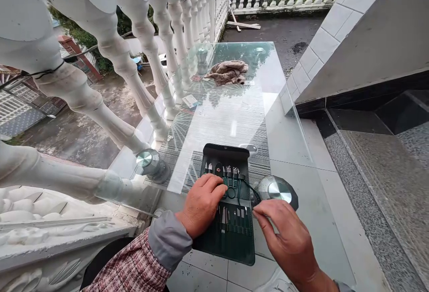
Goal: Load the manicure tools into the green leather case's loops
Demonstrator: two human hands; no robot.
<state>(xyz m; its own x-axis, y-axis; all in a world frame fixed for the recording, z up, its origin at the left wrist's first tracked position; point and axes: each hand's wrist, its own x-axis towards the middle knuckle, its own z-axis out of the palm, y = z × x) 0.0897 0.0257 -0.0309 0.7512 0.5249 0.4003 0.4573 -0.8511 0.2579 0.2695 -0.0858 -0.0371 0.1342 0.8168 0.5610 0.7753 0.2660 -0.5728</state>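
Observation:
A dark green manicure case (239, 248) lies unfolded on the glass table, with nail clippers (235, 172), scissors (231, 192) and several slim metal tools (224, 218) held in its loops. My left hand (204, 202) is on the case's left side, its fingers bent together over the middle and partly covering the tools. At the right edge, my right hand (288, 236) has thumb and forefinger pinched together. A thin dark strip curves from the case toward these fingertips; whatever lies between them is too small to make out.
The glass table (295, 149) stands on round faceted legs (156, 167). A crumpled brown cloth (229, 73) and a small card (191, 101) lie farther back. White balusters (147, 41) line the left; granite steps (378, 184) rise on the right.

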